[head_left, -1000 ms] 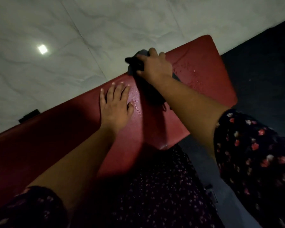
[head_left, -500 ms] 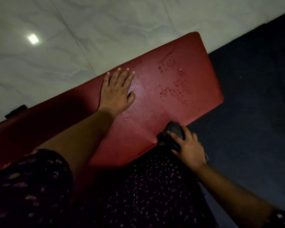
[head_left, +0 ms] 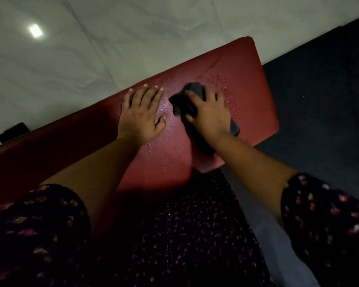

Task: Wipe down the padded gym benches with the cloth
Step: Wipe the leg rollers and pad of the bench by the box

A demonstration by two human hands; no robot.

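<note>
Closest to the camera, a dark floral garment (head_left: pixel 174 235) fills the lower frame and hides the near edge of the red padded bench (head_left: pixel 170 160), along with its frame and legs. Further out, the left hand (head_left: pixel 141 112) lies flat on the upholstery with fingers straight and spread, holding nothing; it appears to serve as a brace. Just beside it, the right hand (head_left: pixel 209 114) grasps the bunched dark cloth (head_left: pixel 192 93), fingers curled over it, and presses it onto the upholstery near the far end of the bench. The hand covers most of the cloth, so its fold cannot be determined. Beyond the cloth, droplets (head_left: pixel 218 80) stand on the surface toward the far end. That zone is therefore judged not yet wiped, and the wipe of this bench is judged to be in progress. The bench section extending left lies in deep shadow, so its condition (wet, wiped or untouched) cannot be read. Beyond the bench are pale tiled floor (head_left: pixel 112 38) and a dark floor covering (head_left: pixel 319 100). A small black object (head_left: pixel 13 132) at the left edge cannot be identified. No further benches are in view, so the remaining workload cannot be assessed.
</note>
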